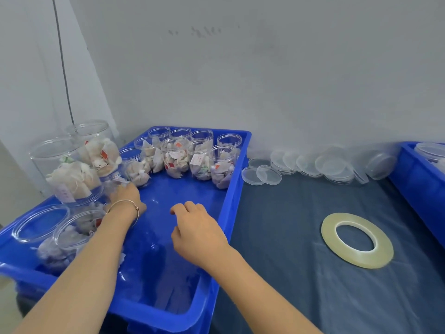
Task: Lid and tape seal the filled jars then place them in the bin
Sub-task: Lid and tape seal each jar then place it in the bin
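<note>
Two bare forearms reach into a blue bin (237,169) of open, filled jars (174,156). Left hand (127,197), wearing a bracelet (127,204), touches a jar (113,186) at the bin's left side; whether its fingers clasp it cannot be told. Right hand (196,227) hovers above the bin floor, fingers loosely curled, holding nothing. Farther right, loose lids (313,163) lie along the wall, a tape roll (357,239) lies flat on the dark table (277,237), and a second bin (414,179) stands at the edge.

Left hand (126,197) grips jar (113,183) in blue bin (237,169).
</note>
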The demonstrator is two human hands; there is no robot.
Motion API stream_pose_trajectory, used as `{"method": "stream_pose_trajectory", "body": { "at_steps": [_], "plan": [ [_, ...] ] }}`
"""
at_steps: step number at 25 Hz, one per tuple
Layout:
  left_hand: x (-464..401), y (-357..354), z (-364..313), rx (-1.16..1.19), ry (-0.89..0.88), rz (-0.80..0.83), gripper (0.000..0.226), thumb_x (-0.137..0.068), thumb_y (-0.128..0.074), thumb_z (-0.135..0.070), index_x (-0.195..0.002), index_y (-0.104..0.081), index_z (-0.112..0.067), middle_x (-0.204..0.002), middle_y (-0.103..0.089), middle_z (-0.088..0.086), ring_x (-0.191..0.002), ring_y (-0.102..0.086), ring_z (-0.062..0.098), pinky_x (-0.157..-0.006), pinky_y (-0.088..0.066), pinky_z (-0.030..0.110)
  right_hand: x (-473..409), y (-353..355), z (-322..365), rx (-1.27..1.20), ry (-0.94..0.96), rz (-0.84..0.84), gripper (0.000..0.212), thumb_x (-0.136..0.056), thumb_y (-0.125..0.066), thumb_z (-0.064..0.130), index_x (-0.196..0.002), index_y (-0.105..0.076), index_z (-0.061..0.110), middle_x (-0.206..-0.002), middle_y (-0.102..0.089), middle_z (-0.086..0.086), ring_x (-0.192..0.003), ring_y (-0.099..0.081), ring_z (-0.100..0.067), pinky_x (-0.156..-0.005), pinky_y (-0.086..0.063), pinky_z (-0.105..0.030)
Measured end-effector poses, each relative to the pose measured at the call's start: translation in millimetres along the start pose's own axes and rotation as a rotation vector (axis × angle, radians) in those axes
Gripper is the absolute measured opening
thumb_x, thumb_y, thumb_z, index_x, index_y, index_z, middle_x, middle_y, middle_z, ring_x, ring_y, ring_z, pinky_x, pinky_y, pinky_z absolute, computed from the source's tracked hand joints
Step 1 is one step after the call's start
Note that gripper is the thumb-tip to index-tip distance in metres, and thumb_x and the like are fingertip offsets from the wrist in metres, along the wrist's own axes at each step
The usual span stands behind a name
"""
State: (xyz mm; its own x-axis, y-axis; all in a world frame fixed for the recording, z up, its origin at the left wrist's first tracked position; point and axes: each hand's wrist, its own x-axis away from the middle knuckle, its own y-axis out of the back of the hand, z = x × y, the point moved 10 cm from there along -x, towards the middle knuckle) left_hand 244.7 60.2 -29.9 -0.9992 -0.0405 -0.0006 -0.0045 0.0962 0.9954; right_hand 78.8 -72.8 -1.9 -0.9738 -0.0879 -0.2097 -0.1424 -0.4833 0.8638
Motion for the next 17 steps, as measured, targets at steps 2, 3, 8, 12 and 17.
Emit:
{"method": "stream_pose_trajectory", "body": {
  "at_steps": [2, 3, 8, 12, 17],
  "plan": [
    [13, 47, -12, 0.107, -0.094, -0.264, 0.045, -0.088, -0.058, -0.013, -0.131, -0.048, -0.005, -0.134, -0.045, 0.019, -0.124, -0.041, 0.036, -0.096, -0.042, 0.049, 1, 1, 1, 0.003, 0.009, -0.004, 0.036, -0.093, -0.044, 0.01, -0.129, -0.042, 0.007, -0.125, -0.045, -0.009, -0.11, -0.039, -0.026, -0.071, -0.037, -0.032],
    [26, 76, -19, 0.147, -0.157, -0.428, 0.039, -0.087, -0.057, -0.009, -0.126, -0.054, -0.007, -0.134, -0.045, 0.017, -0.125, -0.038, 0.035, -0.096, -0.038, 0.05, 1, 2, 1, 0.002, 0.011, -0.007, 0.036, -0.094, -0.044, 0.011, -0.13, -0.042, 0.007, -0.125, -0.045, -0.009, -0.111, -0.039, -0.026, -0.071, -0.037, -0.032],
    [49, 184, -11, 0.169, -0.193, -0.838, 0.047, -0.077, -0.054, 0.004, -0.123, -0.052, -0.009, -0.143, -0.033, 0.012, -0.143, -0.01, 0.032, -0.103, -0.02, 0.067, 2, 2, 1, -0.011, 0.0, 0.001, 0.034, -0.094, -0.045, 0.013, -0.127, -0.043, 0.006, -0.124, -0.046, -0.009, -0.111, -0.039, -0.026, -0.071, -0.037, -0.032],
    [13, 183, 37, 0.259, -0.017, -0.67, 0.064, -0.078, -0.061, 0.0, -0.134, -0.032, -0.003, -0.147, -0.022, 0.021, -0.139, -0.017, 0.045, -0.105, -0.025, 0.068, 1, 1, 0, -0.015, -0.008, 0.016, 0.036, -0.094, -0.045, 0.014, -0.128, -0.042, 0.006, -0.126, -0.045, -0.009, -0.112, -0.039, -0.026, -0.072, -0.036, -0.032],
    [-7, 148, 65, 0.241, 0.096, -0.451, 0.032, -0.093, -0.049, -0.013, -0.11, -0.049, 0.014, -0.112, -0.051, 0.041, -0.11, -0.047, 0.055, -0.096, -0.037, 0.064, 1, -1, 0, -0.006, -0.008, 0.032, 0.034, -0.094, -0.045, 0.016, -0.127, -0.043, 0.007, -0.124, -0.045, -0.009, -0.111, -0.04, -0.026, -0.07, -0.036, -0.033]
  ]
}}
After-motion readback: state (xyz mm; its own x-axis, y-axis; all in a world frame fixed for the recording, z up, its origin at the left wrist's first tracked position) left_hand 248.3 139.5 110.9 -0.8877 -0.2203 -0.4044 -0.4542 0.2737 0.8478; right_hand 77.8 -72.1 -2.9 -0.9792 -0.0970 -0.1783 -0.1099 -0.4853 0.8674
